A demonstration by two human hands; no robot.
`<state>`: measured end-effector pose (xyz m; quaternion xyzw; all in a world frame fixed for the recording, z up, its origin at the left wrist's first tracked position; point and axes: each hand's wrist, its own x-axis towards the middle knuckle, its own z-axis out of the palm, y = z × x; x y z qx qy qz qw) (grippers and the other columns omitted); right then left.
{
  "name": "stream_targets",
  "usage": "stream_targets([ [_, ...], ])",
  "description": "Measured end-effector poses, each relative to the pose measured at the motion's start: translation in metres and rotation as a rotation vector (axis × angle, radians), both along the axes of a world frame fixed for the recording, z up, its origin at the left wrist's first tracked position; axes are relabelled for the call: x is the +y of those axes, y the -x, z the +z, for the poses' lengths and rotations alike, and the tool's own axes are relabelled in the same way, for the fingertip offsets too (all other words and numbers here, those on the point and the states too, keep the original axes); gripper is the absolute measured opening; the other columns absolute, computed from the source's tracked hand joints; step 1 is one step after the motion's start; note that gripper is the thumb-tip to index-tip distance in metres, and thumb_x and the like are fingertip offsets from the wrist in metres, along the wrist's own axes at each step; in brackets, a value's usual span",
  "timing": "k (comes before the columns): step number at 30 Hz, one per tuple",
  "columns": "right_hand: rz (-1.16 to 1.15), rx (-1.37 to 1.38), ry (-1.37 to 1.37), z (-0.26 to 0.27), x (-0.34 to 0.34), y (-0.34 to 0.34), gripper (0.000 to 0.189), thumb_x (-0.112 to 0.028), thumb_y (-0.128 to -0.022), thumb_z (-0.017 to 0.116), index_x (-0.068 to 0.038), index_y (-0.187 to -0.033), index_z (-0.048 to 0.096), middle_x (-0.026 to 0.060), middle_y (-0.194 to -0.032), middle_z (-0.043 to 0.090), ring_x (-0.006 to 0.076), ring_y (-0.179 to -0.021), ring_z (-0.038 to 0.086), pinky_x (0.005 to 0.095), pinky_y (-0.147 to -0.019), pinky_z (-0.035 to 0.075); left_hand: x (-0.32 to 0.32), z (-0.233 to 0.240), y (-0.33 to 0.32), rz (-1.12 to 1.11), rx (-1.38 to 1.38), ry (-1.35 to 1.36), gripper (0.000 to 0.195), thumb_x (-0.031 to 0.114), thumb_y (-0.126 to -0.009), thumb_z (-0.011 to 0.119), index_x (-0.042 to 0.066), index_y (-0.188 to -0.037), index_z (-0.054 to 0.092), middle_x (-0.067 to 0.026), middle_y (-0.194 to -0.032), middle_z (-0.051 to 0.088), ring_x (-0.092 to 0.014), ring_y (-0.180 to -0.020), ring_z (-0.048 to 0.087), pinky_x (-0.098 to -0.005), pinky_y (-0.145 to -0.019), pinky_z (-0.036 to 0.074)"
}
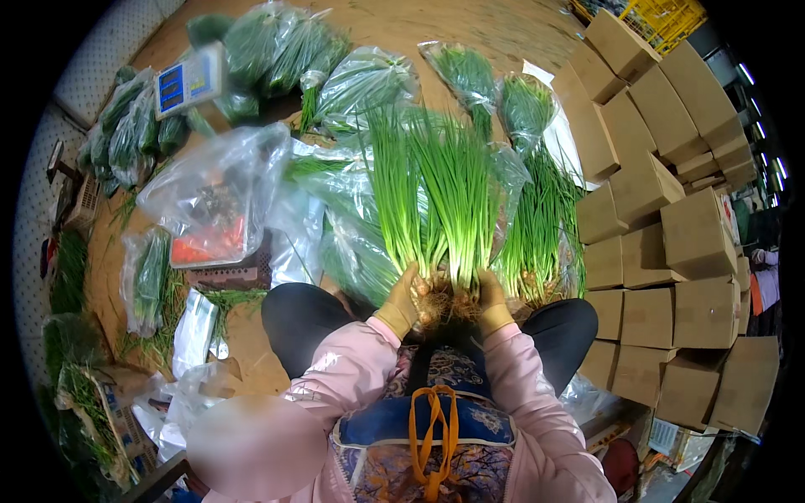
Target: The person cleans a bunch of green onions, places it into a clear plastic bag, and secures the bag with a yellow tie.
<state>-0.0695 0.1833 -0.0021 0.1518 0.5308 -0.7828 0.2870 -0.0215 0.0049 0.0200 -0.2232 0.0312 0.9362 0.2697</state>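
Observation:
Both my hands wear yellowish gloves and hold green onions with rooted bulbs between my knees. My left hand (401, 302) grips the left part of the green onions (396, 207); my right hand (494, 303) holds the right part of the green onions (462, 207). Their bulbs and roots point towards me and the leaves point away. Beyond and beneath them lie green onions in clear plastic bags (355, 251). Right of my right hand is another pile of loose green onions (534, 232).
A weighing scale on a crate (229, 273), with its pan (207, 248) under a clear plastic bag (220, 170), stands at left. Its display (188, 82) is behind. Filled bags (368, 82) lie farther off. Cardboard boxes (698, 239) are stacked at right.

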Motion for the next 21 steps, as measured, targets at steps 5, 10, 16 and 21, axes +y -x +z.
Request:
stream_targets([
  [5,0.017,0.321,-0.348,-0.002,-0.02,0.0,0.033,-0.023,-0.074,0.06,-0.003,-0.099,0.05,0.0071,-0.075,0.057,0.018,-0.059,0.054,0.0284,-0.048,0.044,-0.005,-0.029,-0.003,-0.011,0.047,0.136,0.047,0.04,-0.086,0.04,0.002,-0.11,0.05,-0.0148,-0.103,0.056,-0.028,-0.094,0.055,-0.0416,-0.083,0.044],
  [10,0.011,-0.014,-0.174,0.02,-0.01,0.003,0.027,-0.014,-0.075,0.06,-0.001,-0.098,0.052,0.0073,-0.081,0.058,0.0181,-0.062,0.055,0.0251,-0.053,0.045,-0.01,0.001,-0.001,0.035,0.164,-0.146,0.045,0.036,-0.085,0.037,0.001,-0.109,0.051,-0.0171,-0.101,0.057,-0.031,-0.093,0.055,-0.0434,-0.082,0.043],
  [16,-0.074,-0.067,0.11,-0.022,0.007,-0.008,0.035,-0.02,-0.079,0.055,-0.005,-0.11,0.051,0.0073,-0.097,0.056,0.0165,-0.084,0.054,0.0274,-0.072,0.045,-0.007,-0.02,0.001,0.153,0.293,-0.259,0.048,0.034,-0.084,0.034,-0.003,-0.112,0.047,-0.0202,-0.105,0.054,-0.032,-0.1,0.05,-0.0436,-0.09,0.037],
  [21,0.022,0.117,0.172,-0.035,-0.005,-0.018,0.039,-0.024,-0.081,0.052,-0.005,-0.115,0.049,0.0092,-0.11,0.053,0.0178,-0.097,0.053,0.0288,-0.082,0.044,-0.003,-0.001,0.005,0.142,0.052,0.004,0.042,0.032,-0.087,0.035,-0.002,-0.107,0.049,-0.0175,-0.098,0.056,-0.029,-0.087,0.056,-0.0412,-0.08,0.044],
])
